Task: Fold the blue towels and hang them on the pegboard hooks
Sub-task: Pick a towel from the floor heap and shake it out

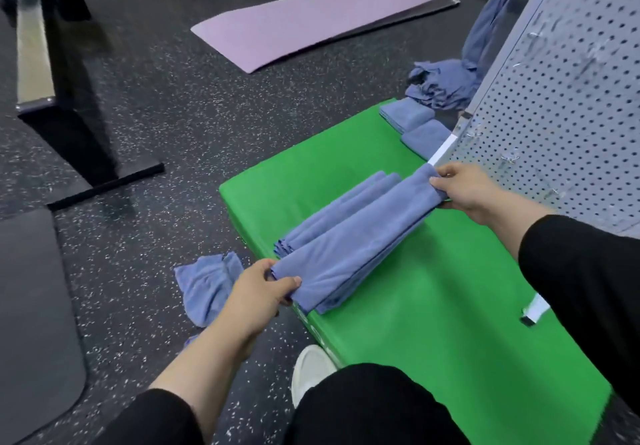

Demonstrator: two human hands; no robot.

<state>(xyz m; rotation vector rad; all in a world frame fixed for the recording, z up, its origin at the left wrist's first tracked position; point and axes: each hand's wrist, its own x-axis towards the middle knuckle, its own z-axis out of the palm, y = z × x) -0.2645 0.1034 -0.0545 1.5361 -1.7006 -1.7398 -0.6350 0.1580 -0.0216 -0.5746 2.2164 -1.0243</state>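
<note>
step: folding stage, my read; one long blue towel [349, 233] is stretched taut between both hands, nothing from this one on a hook yet
next move: likely bring the two ends together for one more fold, keep edges aligned, then carry it to the pegboard [561, 105]; needs a firm hold at both ends so layers don't slip
floor: dark speckled rubber, matte; lilac mat [311, 19] lies flat, well apart
green pad [433, 306]: smooth bright green block on the floor, carries the work; not a tabletop
pegboard: pale perforated metal panel, stands at the pad's right edge; small wire hooks, blurred
towel position: diagonal across the pad, from its near left edge toward the far right edge; soft microfibre, several layers, long narrow band
folded stack [408, 115]: neat flat rectangles at the pad's far corner
loose towels: crumpled heap [440, 88] past the far corner; one rumpled piece [207, 285] on the floor by the left edge
left hand [259, 292]: thumb on top, fingers under, pinching the near end
right hand [467, 188]: pinching the far end
</note>
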